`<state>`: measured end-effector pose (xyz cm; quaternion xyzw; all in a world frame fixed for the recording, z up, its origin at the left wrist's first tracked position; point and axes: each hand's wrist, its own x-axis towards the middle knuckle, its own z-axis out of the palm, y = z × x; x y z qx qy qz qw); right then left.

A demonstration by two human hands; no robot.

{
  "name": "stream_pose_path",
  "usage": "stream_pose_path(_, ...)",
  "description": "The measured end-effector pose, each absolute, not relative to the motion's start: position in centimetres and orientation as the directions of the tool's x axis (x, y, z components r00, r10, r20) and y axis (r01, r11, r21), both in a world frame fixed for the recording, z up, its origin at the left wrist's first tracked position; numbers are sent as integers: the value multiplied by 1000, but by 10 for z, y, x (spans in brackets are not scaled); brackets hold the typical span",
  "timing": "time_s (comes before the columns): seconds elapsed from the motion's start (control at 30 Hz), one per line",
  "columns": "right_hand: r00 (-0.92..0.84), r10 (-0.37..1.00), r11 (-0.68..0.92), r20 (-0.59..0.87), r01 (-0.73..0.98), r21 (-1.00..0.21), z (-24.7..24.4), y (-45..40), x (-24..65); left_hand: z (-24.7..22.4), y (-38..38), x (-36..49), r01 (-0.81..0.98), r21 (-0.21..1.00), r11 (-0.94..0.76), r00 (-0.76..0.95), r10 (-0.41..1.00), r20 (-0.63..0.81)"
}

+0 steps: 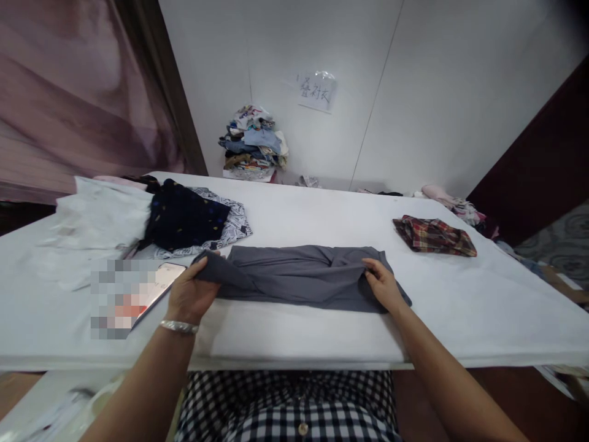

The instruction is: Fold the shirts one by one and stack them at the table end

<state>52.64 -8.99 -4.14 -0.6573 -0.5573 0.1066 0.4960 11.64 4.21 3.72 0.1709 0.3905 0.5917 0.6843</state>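
On the white table (pixel 299 336) lies the gray cloth (pixel 294 276), which I judge light, soft and floppy, best held near both ends, where the left hand (pixel 192 297) grips a lifted fold and the right hand (pixel 383 285) pinches the top layer, a phone (pixel 161 285) lying leftward.

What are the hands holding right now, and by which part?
The grey garment: the left hand grips it at its left end, and the right hand pinches a layer of cloth near its right end.
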Motion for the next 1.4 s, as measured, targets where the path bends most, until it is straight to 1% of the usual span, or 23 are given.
stream_pose_path(0.13, 253, 890, 114, 380, 684, -721, -37, -96, 526, 32, 40, 104, -620, 761, 189, -29, 964, -263)
stream_pose_path(0.2, 220, 899, 112, 378, 720, -685, -34, -98, 526, 32, 40, 96, -537, 824, 179, -10, 976, -218)
stream_pose_path(0.27, 226, 893, 107, 389, 733, -672, -33, -99, 526, 31, 41, 89, -385, 905, 178, 23, 983, -183)
stream_pose_path(0.37, 308, 850, 112, 426, 686, -719, -37, -98, 528, 30, 39, 81, -99, 990, 103, -4, 995, -104)
stream_pose_path(0.43, 362, 830, 121, 424, 625, -771, -43, -97, 530, 27, 36, 79, 26, 997, 70, -46, 997, -69)
stream_pose_path(0.5, 397, 829, 118, 393, 563, -818, -48, -96, 532, 24, 31, 78, 148, 986, 72, -65, 996, -63)
stream_pose_path(0.6, 422, 835, 113, 353, 496, -861, -54, -96, 535, 18, 25, 79, 368, 929, 45, -103, 995, -7)
stream_pose_path(0.67, 443, 825, 130, 351, 456, -880, -55, -96, 535, 13, 22, 79, 453, 891, 29, -111, 994, 25)
stream_pose_path(0.73, 477, 809, 136, 343, 415, -899, -55, -96, 536, 11, 20, 79, 492, 871, 8, -86, 996, 40)
stream_pose_path(0.8, 505, 801, 127, 322, 382, -915, -55, -95, 536, 11, 17, 80, 524, 849, -68, -29, 995, 97)
stream_pose_path(0.87, 521, 799, 121, 300, 350, -929, -54, -95, 536, 15, 13, 81, 561, 798, -220, 18, 967, 254)
stream_pose_path(0.93, 534, 797, 125, 282, 311, -942, -53, -95, 537, 21, 8, 80, 593, 704, -391, 71, 896, 438)
stream_pose_path(0.97, 544, 793, 128, 274, 292, -948, -53, -95, 537, 24, 5, 79, 597, 657, -460, 122, 862, 493)
stream_pose_path(1.0, 556, 786, 129, 268, 276, -952, -53, -95, 537, 26, 1, 76, 589, 626, -511, 193, 841, 506)
stream_pose_path(1.03, 568, 780, 128, 263, 266, -955, -53, -95, 537, 27, -2, 73, 571, 620, -538, 273, 837, 474)
stream_pose_path(1.1, 583, 772, 117, 255, 264, -957, -53, -95, 537, 28, -7, 65, 521, 690, -504, 388, 859, 334)
stream_pose_path(1.13, 581, 775, 104, 250, 272, -957, -54, -95, 537, 27, -9, 61, 488, 746, -452, 398, 876, 271)
stream_pose_path(1.2, 572, 786, 65, 236, 303, -951, -54, -96, 536, 24, -10, 56, 425, 836, -346, 331, 919, 212)
stream_pose_path(1.27, 543, 807, 32, 230, 350, -936, -52, -97, 535, 20, -8, 56, 409, 862, -298, 215, 950, 227)
stream_pose_path(1.33, 487, 838, 29, 244, 406, -913, -48, -99, 534, 13, -1, 61, 468, 825, -316, 144, 949, 282)
stream_pose_path(1.4, 411, 869, 64, 274, 457, -887, -42, -101, 531, 7, 8, 69, 561, 743, -366, 179, 929, 323)
